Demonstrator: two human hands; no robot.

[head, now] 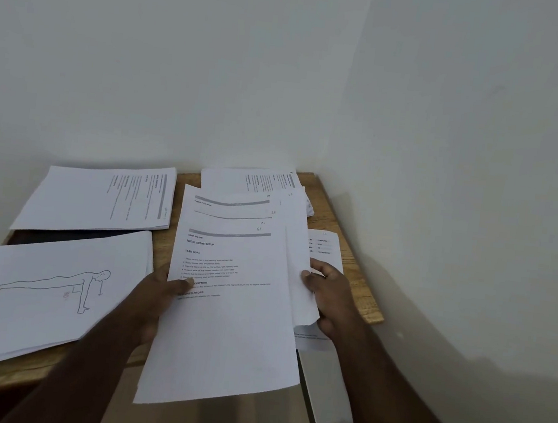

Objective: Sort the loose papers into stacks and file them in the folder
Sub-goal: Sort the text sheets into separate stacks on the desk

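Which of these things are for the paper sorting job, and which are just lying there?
For the job:
fanned sheets held in left hand and right hand
push-up drawing stack
printed stack
far stack
dark folder
sheet under right hand

Just there:
wooden table
wall

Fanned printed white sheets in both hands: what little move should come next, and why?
Probably square the fanned printed white sheets into one stack. The left hand and right hand grip opposite edges, and the pages lie staggered, unlike the neat push-up drawing stack.
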